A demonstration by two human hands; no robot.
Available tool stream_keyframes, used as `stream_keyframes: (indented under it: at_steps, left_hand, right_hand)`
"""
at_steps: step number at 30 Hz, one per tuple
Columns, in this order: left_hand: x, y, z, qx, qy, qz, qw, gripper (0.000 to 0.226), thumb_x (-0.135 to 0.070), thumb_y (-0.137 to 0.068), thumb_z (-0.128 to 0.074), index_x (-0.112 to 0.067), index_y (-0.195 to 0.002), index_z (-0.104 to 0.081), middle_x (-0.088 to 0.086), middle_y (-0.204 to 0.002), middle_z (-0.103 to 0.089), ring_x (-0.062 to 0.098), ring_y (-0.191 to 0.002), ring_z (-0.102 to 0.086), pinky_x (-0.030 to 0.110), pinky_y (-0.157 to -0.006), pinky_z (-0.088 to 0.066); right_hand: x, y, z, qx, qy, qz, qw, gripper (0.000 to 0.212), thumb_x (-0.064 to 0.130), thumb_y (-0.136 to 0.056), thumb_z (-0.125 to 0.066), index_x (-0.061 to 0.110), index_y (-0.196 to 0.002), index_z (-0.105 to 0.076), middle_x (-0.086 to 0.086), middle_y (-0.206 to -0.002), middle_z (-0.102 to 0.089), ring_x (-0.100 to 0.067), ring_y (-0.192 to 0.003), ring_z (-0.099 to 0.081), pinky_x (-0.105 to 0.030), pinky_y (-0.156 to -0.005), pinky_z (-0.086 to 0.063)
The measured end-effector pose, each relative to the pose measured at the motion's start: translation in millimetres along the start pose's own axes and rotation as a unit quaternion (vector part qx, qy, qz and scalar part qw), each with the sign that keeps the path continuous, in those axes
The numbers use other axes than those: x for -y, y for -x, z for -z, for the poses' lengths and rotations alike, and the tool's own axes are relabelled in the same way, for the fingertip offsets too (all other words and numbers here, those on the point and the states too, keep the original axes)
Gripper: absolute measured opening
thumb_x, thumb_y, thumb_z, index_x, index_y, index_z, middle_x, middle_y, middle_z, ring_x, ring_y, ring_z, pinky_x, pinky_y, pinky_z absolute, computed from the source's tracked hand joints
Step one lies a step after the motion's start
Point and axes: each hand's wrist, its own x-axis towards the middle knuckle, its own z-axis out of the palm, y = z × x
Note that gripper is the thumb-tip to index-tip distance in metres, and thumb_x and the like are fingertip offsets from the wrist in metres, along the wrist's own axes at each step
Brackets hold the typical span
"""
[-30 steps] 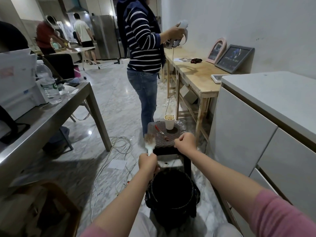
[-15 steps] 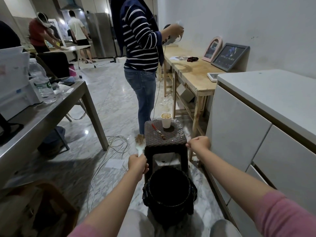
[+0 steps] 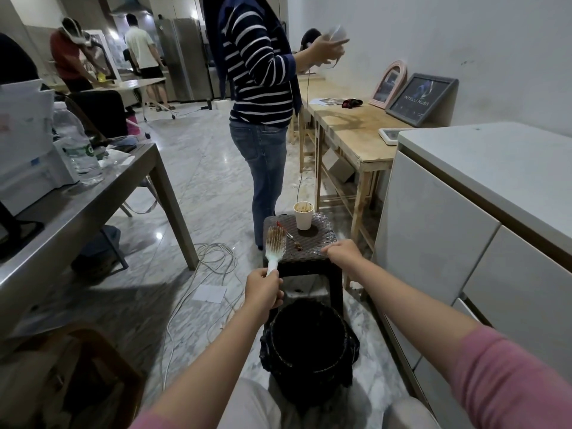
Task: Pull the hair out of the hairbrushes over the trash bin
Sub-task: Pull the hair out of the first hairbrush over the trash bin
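Nearest us, between our knees, stands one trash bin (image 3: pixel 309 345), lined with a dark bag; we take it as the landmark. We cannot make out any hair inside its dark mouth.

Just above the bin's left rim, our left hand (image 3: pixel 263 289) has its grip curled round the white handle of one hairbrush (image 3: pixel 275 243). The brush stands upright, bristles facing us, a little beyond and left of the bin rather than squarely over it. A brownish tangle of hair sits among the bristles, so we judge this brush is not yet cleaned.

Beyond the bin's right rim, our right hand (image 3: pixel 342 253) rests at the near edge of a dark stool (image 3: pixel 309 252) with its fingers curled under. Whether that grip pinches a pulled tuft or nothing at all, we cannot tell.

On the stool's surface behind the bin we count one paper cup (image 3: pixel 303 215) with something brownish at its top, and one thin red-ended tool (image 3: pixel 286 232) lying flat near the brush head. Only one hairbrush shows, though the task speaks of several.

So we judge the job is in its early or middle part: the hair needs pulling free and dropping into the bin.

Farther off behind the stool, one person in a striped top (image 3: pixel 257 72) stands close by, and two more people work at the far end of the room.
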Motion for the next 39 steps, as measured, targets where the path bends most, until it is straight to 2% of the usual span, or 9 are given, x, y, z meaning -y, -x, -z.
stream_keyframes:
  at_steps: [4, 10, 14, 16, 22, 25, 27, 32, 39]
  left_hand:
    - [0, 4, -4, 0.003, 0.003, 0.002, 1.0, 0.017, -0.014, -0.098, -0.043, -0.009, -0.086, -0.055, 0.006, -0.074, -0.055, 0.015, -0.047, -0.045, 0.022, -0.042, -0.037]
    - [3, 4, -8, 0.01, -0.018, 0.011, 1.0, 0.017, -0.017, -0.098, -0.045, -0.006, -0.104, -0.056, 0.004, -0.076, -0.057, 0.015, -0.049, -0.047, 0.022, -0.043, -0.04]
    - [7, 8, -15, 0.038, -0.019, 0.01, 0.999, 0.018, -0.018, -0.097, -0.046, -0.007, -0.104, -0.058, 0.004, -0.079, -0.059, 0.014, -0.048, -0.046, 0.021, -0.04, -0.038]
    - [10, 12, -21, 0.048, -0.032, -0.008, 0.998, 0.021, -0.018, -0.095, -0.046, -0.007, -0.106, -0.06, 0.003, -0.077, -0.059, 0.013, -0.045, -0.047, 0.021, -0.04, -0.036]
    - [18, 20, -30, 0.046, -0.144, -0.134, 0.979, 0.014, -0.024, -0.095, -0.045, -0.018, -0.1, -0.057, 0.003, -0.073, -0.058, 0.013, -0.049, -0.053, 0.022, -0.039, -0.042]
    - [19, 19, -30, 0.031, -0.161, -0.174, 0.971, 0.013, -0.024, -0.093, -0.047, -0.019, -0.1, -0.057, 0.001, -0.072, -0.059, 0.015, -0.054, -0.055, 0.027, -0.045, -0.045]
    - [18, 19, -29, 0.027, -0.163, -0.188, 0.968, 0.013, -0.024, -0.093, -0.049, -0.021, -0.102, -0.058, -0.002, -0.07, -0.059, 0.014, -0.055, -0.055, 0.029, -0.049, -0.045]
    - [20, 18, -29, 0.029, -0.163, -0.187, 0.968, 0.01, -0.024, -0.094, -0.049, -0.023, -0.099, -0.057, -0.004, -0.07, -0.057, 0.012, -0.055, -0.053, 0.027, -0.049, -0.044]
    - [23, 12, -29, 0.016, -0.156, -0.145, 0.977, 0.018, -0.024, -0.093, -0.049, -0.016, -0.104, -0.061, -0.001, -0.078, -0.06, 0.015, -0.061, -0.053, 0.025, -0.05, -0.039]
  right_hand:
    - [-5, -3, 4, -0.033, 0.06, 0.018, 0.997, 0.017, 0.006, -0.078, -0.058, -0.003, -0.073, -0.071, -0.023, -0.09, -0.071, -0.032, -0.092, -0.067, -0.049, -0.091, -0.053]
    - [6, 7, 5, -0.047, 0.092, 0.041, 0.994, 0.017, 0.014, -0.072, -0.081, 0.009, -0.076, -0.064, -0.006, -0.088, -0.066, -0.018, -0.087, -0.062, -0.03, -0.077, -0.052]
    - [12, 10, -7, -0.002, -0.021, 0.068, 0.997, 0.05, 0.031, -0.075, -0.078, 0.013, -0.117, -0.059, -0.005, -0.107, -0.06, -0.022, -0.104, -0.061, -0.034, -0.086, -0.051]
    - [17, 11, -13, 0.008, -0.085, 0.053, 0.995, 0.06, 0.032, -0.076, -0.077, 0.012, -0.128, -0.054, -0.003, -0.114, -0.059, -0.02, -0.105, -0.058, -0.032, -0.084, -0.049]
    - [24, 11, -23, -0.073, -0.044, 0.069, 0.994, 0.051, 0.026, -0.068, -0.085, 0.003, -0.11, -0.068, -0.009, -0.107, -0.07, -0.02, -0.1, -0.065, -0.032, -0.089, -0.052]
    - [26, 10, -20, -0.107, -0.072, 0.071, 0.989, 0.033, 0.021, -0.074, -0.081, 0.003, -0.099, -0.073, -0.001, -0.09, -0.068, -0.013, -0.087, -0.063, -0.025, -0.08, -0.049]
    - [26, 7, -17, -0.13, -0.104, 0.059, 0.984, 0.023, 0.02, -0.075, -0.08, 0.005, -0.092, -0.075, 0.0, -0.083, -0.069, -0.016, -0.083, -0.066, -0.031, -0.082, -0.055]
    - [24, 6, -10, -0.161, -0.063, 0.077, 0.982, 0.004, 0.011, -0.078, -0.074, 0.006, -0.078, -0.075, -0.01, -0.084, -0.074, -0.017, -0.078, -0.065, -0.025, -0.076, -0.05]
    - [24, 13, -3, -0.145, -0.007, 0.104, 0.984, 0.009, 0.006, -0.082, -0.066, 0.007, -0.074, -0.071, -0.01, -0.09, -0.073, -0.019, -0.088, -0.064, -0.023, -0.075, -0.043]
